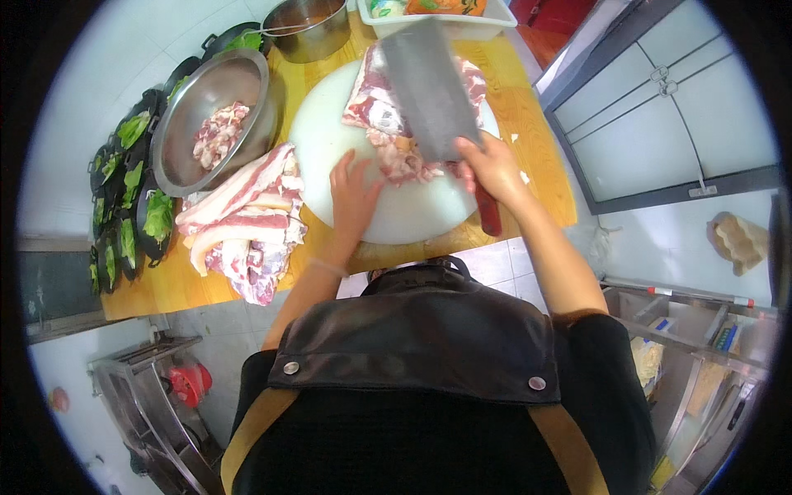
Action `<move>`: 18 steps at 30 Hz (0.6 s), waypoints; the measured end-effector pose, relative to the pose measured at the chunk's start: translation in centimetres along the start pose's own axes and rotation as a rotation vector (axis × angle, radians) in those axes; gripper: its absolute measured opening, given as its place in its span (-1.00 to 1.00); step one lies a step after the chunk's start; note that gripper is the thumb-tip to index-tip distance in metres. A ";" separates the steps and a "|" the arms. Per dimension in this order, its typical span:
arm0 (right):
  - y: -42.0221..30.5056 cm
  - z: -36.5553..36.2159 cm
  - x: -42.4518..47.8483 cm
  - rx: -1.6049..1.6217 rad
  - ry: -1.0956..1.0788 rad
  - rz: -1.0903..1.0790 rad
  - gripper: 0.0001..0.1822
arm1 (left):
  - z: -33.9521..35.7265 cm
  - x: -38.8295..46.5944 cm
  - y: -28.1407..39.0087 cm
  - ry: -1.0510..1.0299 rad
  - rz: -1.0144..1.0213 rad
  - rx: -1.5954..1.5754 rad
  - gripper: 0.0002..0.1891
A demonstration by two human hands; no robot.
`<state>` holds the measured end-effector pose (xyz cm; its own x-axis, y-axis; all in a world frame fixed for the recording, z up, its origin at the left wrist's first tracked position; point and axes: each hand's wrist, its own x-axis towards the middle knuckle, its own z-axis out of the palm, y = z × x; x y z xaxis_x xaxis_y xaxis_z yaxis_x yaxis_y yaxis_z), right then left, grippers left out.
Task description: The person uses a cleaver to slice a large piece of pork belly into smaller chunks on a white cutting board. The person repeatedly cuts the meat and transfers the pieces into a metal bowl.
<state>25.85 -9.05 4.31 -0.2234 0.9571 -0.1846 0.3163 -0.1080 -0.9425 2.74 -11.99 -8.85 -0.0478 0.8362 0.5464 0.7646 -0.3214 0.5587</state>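
Note:
My right hand (492, 164) grips the red handle of a cleaver (430, 86), whose broad grey blade is raised above the meat and blurred. Under the blade lies a slab of raw meat (368, 93) on a round white cutting board (322, 136); the blade hides part of it. Small cut pieces of meat (402, 164) are heaped at the slab's near edge. My left hand (354, 192) rests at the board's left part with fingers apart, holding nothing, beside the cut pieces.
Left of the board, stacked fatty meat slabs (247, 229) lie on the wooden table (142, 297), overhanging its near edge. A tilted steel bowl (167, 148) holds meat pieces. Black pans (148, 247) with green leaves line the left side. Behind are a steel pot (309, 43) and white tub (427, 28).

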 end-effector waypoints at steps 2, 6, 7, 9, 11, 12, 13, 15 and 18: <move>1.9 -1.6 -2.0 0.279 0.060 0.101 -0.73 | 2.2 2.6 -0.5 0.047 -0.059 -0.134 -0.79; 6.1 -2.6 -6.9 0.552 0.188 0.260 -0.72 | 5.5 5.6 -0.7 -0.247 -0.055 -0.335 -0.79; 6.3 -2.6 -8.4 0.513 0.244 0.313 -0.73 | 5.6 6.0 -0.4 -0.373 -0.052 -0.363 -0.78; 8.7 -2.6 -11.2 0.510 0.300 0.363 -0.75 | 5.7 6.2 -0.4 -0.635 0.035 -0.448 -0.77; 11.5 -2.6 -13.6 0.610 0.299 0.473 -0.76 | 5.8 4.7 -0.2 -0.680 0.016 -0.661 -0.77; 12.2 -2.0 -14.5 0.626 0.301 0.505 -0.76 | 5.9 3.3 -0.2 -0.582 -0.051 -0.827 -0.77; 12.7 -1.4 -15.1 0.647 0.303 0.531 -0.76 | 5.9 2.8 0.0 -0.482 -0.114 -0.986 -0.77; 13.3 -0.1 -15.5 0.715 0.245 0.562 -0.75 | 6.1 3.4 0.2 -0.260 -0.225 -0.946 -0.77; 12.6 3.0 -14.1 0.663 0.172 0.578 -0.76 | 4.0 4.3 3.4 -0.438 -0.227 -0.739 -0.74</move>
<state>30.24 -24.73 -5.82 -0.0358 0.7262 -0.6865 -0.2731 -0.6679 -0.6923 7.74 -7.74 -7.09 0.2186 0.9609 0.1702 0.1495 -0.2053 0.9672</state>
